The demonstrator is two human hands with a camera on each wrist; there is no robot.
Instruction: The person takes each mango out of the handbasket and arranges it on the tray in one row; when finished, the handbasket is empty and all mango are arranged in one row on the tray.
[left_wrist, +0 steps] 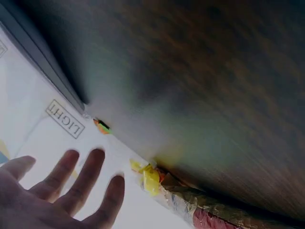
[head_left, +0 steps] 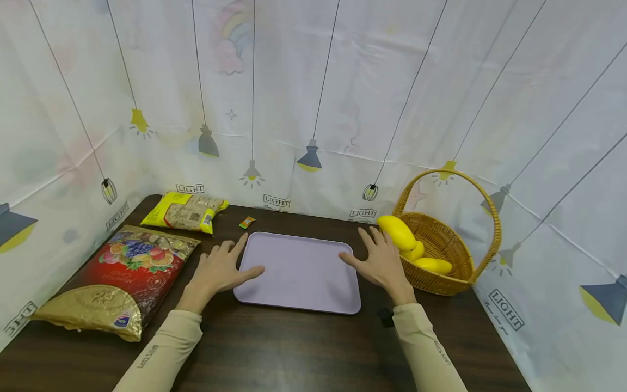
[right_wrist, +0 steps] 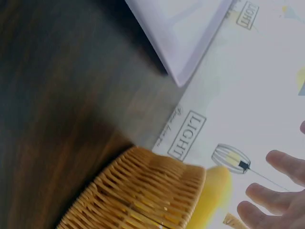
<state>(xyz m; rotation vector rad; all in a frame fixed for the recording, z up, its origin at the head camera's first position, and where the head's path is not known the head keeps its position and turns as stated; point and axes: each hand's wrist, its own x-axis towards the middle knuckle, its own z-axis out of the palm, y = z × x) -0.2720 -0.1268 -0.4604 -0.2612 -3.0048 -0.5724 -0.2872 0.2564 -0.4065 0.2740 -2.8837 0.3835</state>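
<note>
A pale purple rectangular tray (head_left: 300, 275) lies flat on the dark wooden table between the two hands. At its left edge is my left hand (head_left: 217, 269), fingers spread and thumb over the tray. My right hand (head_left: 381, 262) hovers by the tray's right edge, thumb toward it, with the other fingers near the yellow mango-like fruits (head_left: 398, 234). Neither hand holds anything. The left wrist view shows the left hand (left_wrist: 76, 195) with fingers apart. In the right wrist view, fingertips of the right hand (right_wrist: 274, 202) show beyond the wicker basket (right_wrist: 138, 191).
On the right stands the wicker basket (head_left: 433, 284) with a tall arched handle, holding several yellow fruits. A red and gold candy bag (head_left: 132, 261) lies at the left, a yellow snack bag (head_left: 188, 212) behind it. One small wrapped candy (head_left: 247, 222) sits behind the tray. Printed curtains enclose the table.
</note>
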